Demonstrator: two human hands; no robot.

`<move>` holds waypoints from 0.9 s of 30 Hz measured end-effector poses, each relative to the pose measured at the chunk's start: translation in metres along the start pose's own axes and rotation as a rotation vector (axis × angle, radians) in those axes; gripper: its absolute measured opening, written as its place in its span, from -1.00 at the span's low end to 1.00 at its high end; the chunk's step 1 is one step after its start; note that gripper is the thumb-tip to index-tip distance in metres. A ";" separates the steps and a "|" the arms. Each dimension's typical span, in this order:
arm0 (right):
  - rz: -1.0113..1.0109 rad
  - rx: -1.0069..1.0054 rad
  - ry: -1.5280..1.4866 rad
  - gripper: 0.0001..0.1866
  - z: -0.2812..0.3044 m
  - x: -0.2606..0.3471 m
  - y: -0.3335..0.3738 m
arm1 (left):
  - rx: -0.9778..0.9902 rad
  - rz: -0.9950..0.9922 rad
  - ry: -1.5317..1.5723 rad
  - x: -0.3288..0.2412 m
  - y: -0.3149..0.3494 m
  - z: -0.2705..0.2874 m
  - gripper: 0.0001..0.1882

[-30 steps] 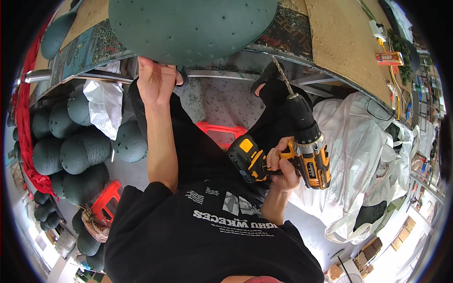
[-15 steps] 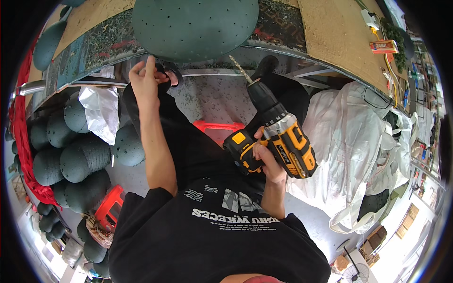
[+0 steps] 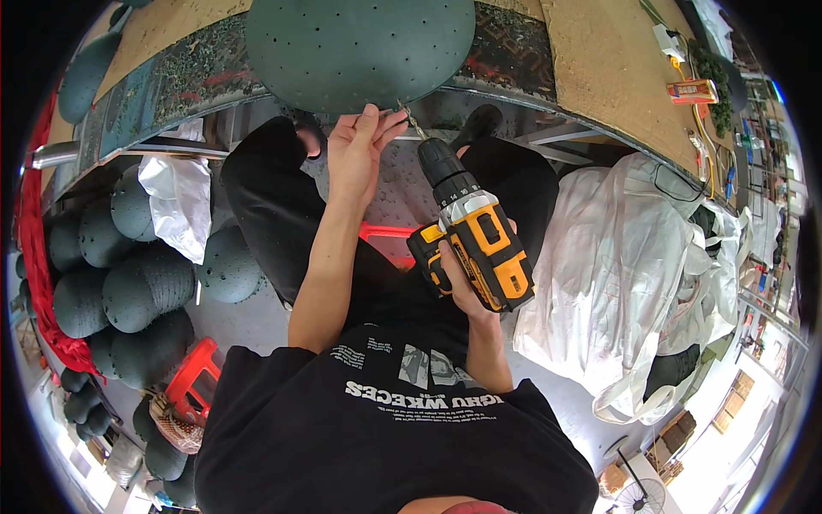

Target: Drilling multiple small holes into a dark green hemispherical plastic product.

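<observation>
A dark green dome-shaped shell (image 3: 364, 51) dotted with small holes lies at the near edge of the workbench. My left hand (image 3: 360, 150) is at its near rim, the thumb and curled fingers apart. Its fingertips are beside the drill bit (image 3: 413, 120); whether they touch the bit or the rim I cannot tell. My right hand (image 3: 467, 287) is closed round the handle of a yellow and black cordless drill (image 3: 484, 244). The drill tilts up and left, its bit tip by the shell's near rim.
The workbench (image 3: 599, 77) carries green shavings, a red can (image 3: 692, 92) and cables. More green domes (image 3: 141, 291) are piled at left, near a white plastic bag (image 3: 177, 201). Red stools (image 3: 193, 377) stand on the floor. Large white sacks (image 3: 616, 283) stand at right.
My left hand has moved right along the rim to the drill bit. The drill has swung left and turned a little, its tip shifting slightly left. The shell has shifted slightly right.
</observation>
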State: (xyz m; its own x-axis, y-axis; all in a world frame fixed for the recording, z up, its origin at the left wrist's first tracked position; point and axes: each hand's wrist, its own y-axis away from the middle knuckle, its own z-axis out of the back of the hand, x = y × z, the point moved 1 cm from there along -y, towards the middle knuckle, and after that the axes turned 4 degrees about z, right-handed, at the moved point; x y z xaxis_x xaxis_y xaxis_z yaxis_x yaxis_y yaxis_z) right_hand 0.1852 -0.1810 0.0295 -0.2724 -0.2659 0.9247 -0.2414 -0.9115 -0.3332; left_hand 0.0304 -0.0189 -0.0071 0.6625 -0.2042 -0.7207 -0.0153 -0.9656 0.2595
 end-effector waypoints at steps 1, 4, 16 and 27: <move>-0.008 0.011 0.008 -0.56 -0.002 0.001 -0.001 | 0.023 -0.026 0.014 0.001 0.000 0.000 -0.74; 0.028 0.033 0.060 -0.58 -0.004 0.003 -0.005 | -0.028 -0.057 -0.037 0.004 0.001 0.002 -0.72; 0.110 0.037 0.164 -0.55 -0.002 0.007 -0.010 | -0.017 -0.106 -0.038 0.006 0.004 -0.003 -0.71; 0.115 0.032 0.215 -0.46 -0.011 0.012 -0.011 | -0.041 -0.155 -0.042 0.014 -0.004 0.001 -0.74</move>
State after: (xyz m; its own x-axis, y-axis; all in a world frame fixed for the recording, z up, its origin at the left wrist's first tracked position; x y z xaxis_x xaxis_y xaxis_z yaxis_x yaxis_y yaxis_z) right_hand 0.1738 -0.1710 0.0423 -0.4891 -0.2984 0.8196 -0.1689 -0.8895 -0.4246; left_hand 0.0384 -0.0185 -0.0187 0.6224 -0.0607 -0.7804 0.1159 -0.9789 0.1686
